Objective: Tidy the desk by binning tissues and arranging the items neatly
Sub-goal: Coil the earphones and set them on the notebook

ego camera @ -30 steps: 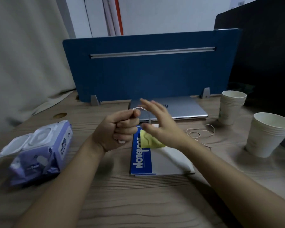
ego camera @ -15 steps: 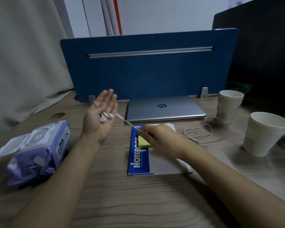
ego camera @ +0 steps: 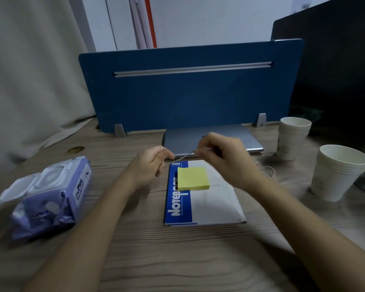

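Broadly, a wood-grain desk (ego camera: 177, 260) with a matte streaked surface fills the lower view, and a blue felt-like divider panel (ego camera: 188, 95) with a slim metal rail stands upright along its far edge. Just in front of the panel lies a closed silver laptop (ego camera: 183, 142), smooth and flat, partly covered by the hands. At the left sits a soft, crinkled purple pack of wet wipes (ego camera: 49, 199), its white plastic flip lid open. Near the middle lies a thin rectangular notebook (ego camera: 209, 205) with a blue spine band and a white cover, and a square yellow pad of sticky notes (ego camera: 193, 178) rests on its upper part. At the right stand two stacks of ribbed white paper cups, the near one (ego camera: 339, 173) larger in view than the far one (ego camera: 292, 138).

Above the notebook's far end, the left hand (ego camera: 150, 165) curls its fingers around a thin white earphone cable (ego camera: 181, 158), which runs taut across to the right hand (ego camera: 223, 157), whose fingertips pinch it. Both hands are blurred, so the earbuds cannot be made out. A loose loop of the cable shows on the desk beyond the right wrist, mostly hidden.
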